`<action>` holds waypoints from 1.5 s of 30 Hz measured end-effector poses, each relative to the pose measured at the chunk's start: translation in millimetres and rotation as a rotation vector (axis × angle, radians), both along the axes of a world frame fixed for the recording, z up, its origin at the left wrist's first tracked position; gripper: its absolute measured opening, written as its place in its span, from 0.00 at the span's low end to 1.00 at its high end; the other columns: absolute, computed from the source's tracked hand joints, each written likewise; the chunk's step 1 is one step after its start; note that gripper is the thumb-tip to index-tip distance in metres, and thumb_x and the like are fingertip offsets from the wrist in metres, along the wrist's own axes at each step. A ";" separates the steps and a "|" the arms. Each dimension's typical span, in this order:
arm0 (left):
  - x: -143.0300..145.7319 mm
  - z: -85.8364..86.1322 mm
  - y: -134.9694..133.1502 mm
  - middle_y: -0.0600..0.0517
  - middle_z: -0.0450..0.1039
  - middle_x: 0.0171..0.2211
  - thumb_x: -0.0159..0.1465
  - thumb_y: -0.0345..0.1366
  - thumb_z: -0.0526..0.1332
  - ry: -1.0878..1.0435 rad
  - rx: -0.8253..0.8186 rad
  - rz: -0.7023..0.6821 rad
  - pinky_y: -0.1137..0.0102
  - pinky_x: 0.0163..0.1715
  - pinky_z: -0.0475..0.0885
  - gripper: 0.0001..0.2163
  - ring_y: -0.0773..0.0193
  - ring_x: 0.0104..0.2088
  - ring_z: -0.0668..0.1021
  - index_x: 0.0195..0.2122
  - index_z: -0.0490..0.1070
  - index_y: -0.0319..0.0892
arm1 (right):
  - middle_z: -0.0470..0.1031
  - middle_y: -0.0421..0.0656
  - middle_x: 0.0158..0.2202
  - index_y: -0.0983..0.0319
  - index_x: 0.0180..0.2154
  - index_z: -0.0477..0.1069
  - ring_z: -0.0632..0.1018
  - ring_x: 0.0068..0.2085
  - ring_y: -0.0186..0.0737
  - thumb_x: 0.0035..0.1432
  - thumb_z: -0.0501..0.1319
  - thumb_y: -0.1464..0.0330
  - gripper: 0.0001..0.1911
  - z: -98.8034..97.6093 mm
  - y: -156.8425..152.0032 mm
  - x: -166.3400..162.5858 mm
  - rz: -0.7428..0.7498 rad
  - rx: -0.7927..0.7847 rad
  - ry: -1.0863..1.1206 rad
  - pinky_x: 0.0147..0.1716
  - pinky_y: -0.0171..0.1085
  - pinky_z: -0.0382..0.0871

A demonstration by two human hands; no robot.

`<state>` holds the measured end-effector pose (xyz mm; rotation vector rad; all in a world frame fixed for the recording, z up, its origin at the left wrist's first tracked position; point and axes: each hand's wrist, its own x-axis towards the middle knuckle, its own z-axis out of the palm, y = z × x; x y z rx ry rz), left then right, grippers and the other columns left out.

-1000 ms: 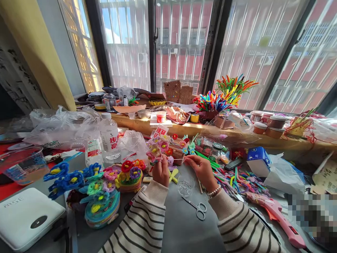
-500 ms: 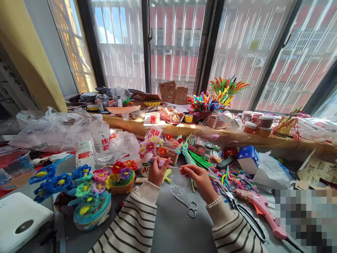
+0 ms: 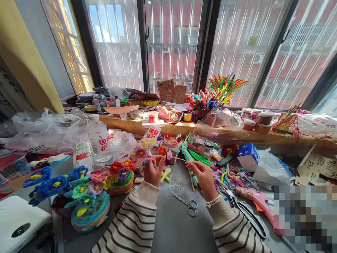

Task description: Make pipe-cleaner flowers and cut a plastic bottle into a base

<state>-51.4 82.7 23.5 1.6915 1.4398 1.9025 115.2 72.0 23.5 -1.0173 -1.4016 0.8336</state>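
My left hand [image 3: 152, 173] is closed on the stem of a small bunch of pink and yellow pipe-cleaner flowers [image 3: 142, 150], held upright just above the grey table [image 3: 171, 228]. My right hand [image 3: 203, 177] pinches the end of a thin wire [image 3: 181, 160] that runs leftward to a small lilac flower by the left hand. A clear round dish [image 3: 177, 183] lies between my wrists. Small silver scissors [image 3: 189, 206] lie just in front of it. Both arms wear striped sleeves, and a bead bracelet is on the right wrist.
Stacks of pipe-cleaner flower pieces [image 3: 91, 209] and blue flowers [image 3: 42, 181] lie at the left. A water bottle [image 3: 98, 138] and a white device [image 3: 18, 223] are also there. At the right are a pink glue gun [image 3: 259, 202], black shears [image 3: 246, 212], a blue box [image 3: 247, 154] and loose pipe cleaners [image 3: 231, 175]. A cluttered wooden sill [image 3: 184, 126] runs behind.
My hands have dropped slightly and drawn further apart, with the right hand pulling the thin wire out to the right. The camera has shifted, so everything sits a little further left in view.
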 end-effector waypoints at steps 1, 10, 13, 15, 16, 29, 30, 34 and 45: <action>-0.2 -0.8 -0.3 0.52 0.70 0.24 0.52 0.39 0.56 0.033 0.006 0.010 0.68 0.32 0.68 0.12 0.65 0.28 0.74 0.19 0.52 0.43 | 0.73 0.43 0.27 0.62 0.30 0.72 0.71 0.27 0.36 0.49 0.54 0.61 0.13 0.3 -0.9 -3.7 -0.001 -0.036 0.065 0.27 0.34 0.64; 8.7 -0.1 -13.5 0.52 0.72 0.21 0.54 0.35 0.54 0.129 0.033 -0.104 0.70 0.30 0.69 0.11 0.66 0.26 0.74 0.17 0.55 0.43 | 0.72 0.43 0.27 0.62 0.28 0.72 0.72 0.28 0.37 0.49 0.54 0.62 0.12 4.0 -17.7 -50.5 0.142 0.021 -0.055 0.25 0.33 0.65; -2.6 7.0 -13.8 0.54 0.72 0.19 0.54 0.35 0.54 0.130 0.087 0.011 0.73 0.25 0.69 0.11 0.69 0.19 0.73 0.16 0.56 0.42 | 0.73 0.43 0.29 0.62 0.30 0.71 0.73 0.30 0.37 0.52 0.52 0.63 0.12 6.5 -7.1 -41.7 0.084 0.080 -0.274 0.26 0.32 0.66; -13.0 12.7 -13.5 0.54 0.72 0.20 0.55 0.35 0.53 0.116 0.123 0.095 0.75 0.20 0.67 0.12 0.73 0.14 0.70 0.16 0.58 0.41 | 0.73 0.43 0.31 0.62 0.32 0.70 0.73 0.31 0.34 0.53 0.50 0.66 0.12 10.0 4.6 -33.5 0.016 0.117 -0.509 0.28 0.30 0.66; -18.0 15.2 -13.4 0.55 0.71 0.20 0.55 0.35 0.53 0.113 0.138 0.161 0.76 0.18 0.66 0.12 0.74 0.13 0.69 0.15 0.59 0.40 | 0.73 0.42 0.33 0.62 0.34 0.69 0.73 0.32 0.33 0.54 0.48 0.67 0.12 12.0 11.1 -30.5 -0.004 0.140 -0.650 0.30 0.29 0.66; -27.0 16.4 -12.7 0.57 0.68 0.13 0.55 0.38 0.53 0.187 0.124 0.423 0.79 0.15 0.62 0.13 0.75 0.12 0.68 0.17 0.64 0.39 | 0.75 0.50 0.29 0.63 0.34 0.71 0.74 0.33 0.45 0.52 0.51 0.75 0.11 18.8 71.4 -103.3 0.258 0.323 -1.299 0.29 0.39 0.64; -26.7 16.4 -12.9 0.56 0.69 0.14 0.55 0.38 0.53 0.194 0.126 0.418 0.79 0.15 0.62 0.12 0.75 0.12 0.69 0.17 0.65 0.39 | 0.75 0.50 0.29 0.64 0.32 0.71 0.74 0.33 0.45 0.52 0.51 0.75 0.11 19.0 72.9 -107.7 0.277 0.340 -1.324 0.29 0.39 0.64; -26.0 16.2 -12.7 0.55 0.71 0.18 0.56 0.37 0.53 0.154 0.103 0.360 0.79 0.15 0.62 0.11 0.75 0.13 0.69 0.18 0.64 0.39 | 0.74 0.51 0.31 0.65 0.31 0.71 0.74 0.34 0.45 0.54 0.49 0.75 0.12 17.8 71.6 -112.0 0.324 0.405 -1.378 0.29 0.38 0.64; -29.6 11.5 -7.8 0.54 0.71 0.19 0.55 0.37 0.53 0.076 0.110 0.278 0.78 0.14 0.63 0.11 0.74 0.12 0.69 0.17 0.60 0.40 | 0.74 0.49 0.30 0.65 0.28 0.71 0.74 0.31 0.42 0.51 0.52 0.75 0.10 11.8 65.9 -105.6 0.272 0.398 -1.305 0.28 0.35 0.63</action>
